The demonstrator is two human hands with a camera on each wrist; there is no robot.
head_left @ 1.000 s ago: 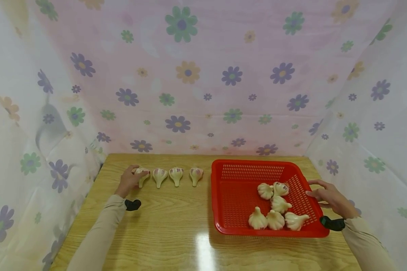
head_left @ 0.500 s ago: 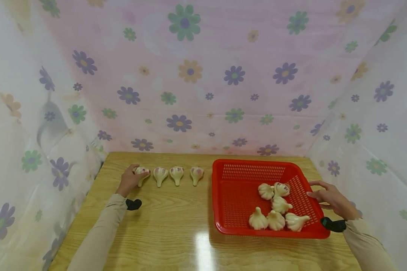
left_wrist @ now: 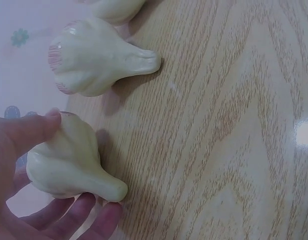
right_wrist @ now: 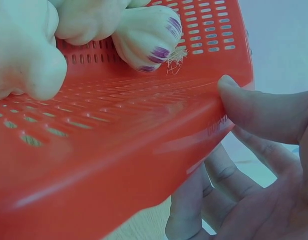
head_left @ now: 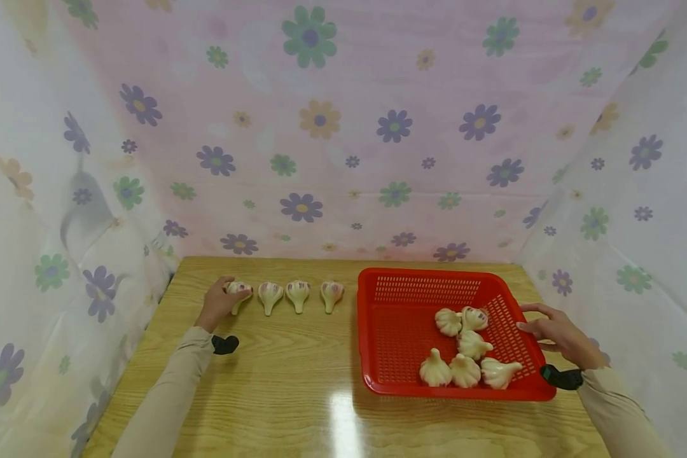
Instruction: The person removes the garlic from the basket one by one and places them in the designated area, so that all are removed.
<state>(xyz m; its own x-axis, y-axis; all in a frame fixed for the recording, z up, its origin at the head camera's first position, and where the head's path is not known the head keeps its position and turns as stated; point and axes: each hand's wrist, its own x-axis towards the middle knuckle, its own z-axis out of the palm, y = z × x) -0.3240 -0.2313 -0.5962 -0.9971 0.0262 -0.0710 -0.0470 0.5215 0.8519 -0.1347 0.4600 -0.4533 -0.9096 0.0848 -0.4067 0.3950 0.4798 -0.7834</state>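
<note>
At the left end of a row on the table, my left hand point(head_left: 216, 304) holds a garlic bulb point(left_wrist: 66, 157), with the thumb on one side and the fingers curled along the other. Its stem points toward the near side. Three more garlic bulbs lie to the right in the same row: the nearest bulb point(head_left: 270, 296), a middle bulb point(head_left: 298, 294) and a far bulb point(head_left: 332, 294). My right hand point(head_left: 567, 338) grips the right rim of a red plastic basket point(head_left: 363, 346), thumb on the rim and fingers beneath it outside. Several garlic bulbs point(head_left: 465, 371) lie in the basket's right half.
The wood-grain table point(head_left: 280, 381) reaches back to a flowered cloth point(head_left: 320, 165), which also hangs at both sides. A dark strap piece point(head_left: 224, 345) sits at the left wrist, and a similar piece point(head_left: 561, 377) at the right wrist.
</note>
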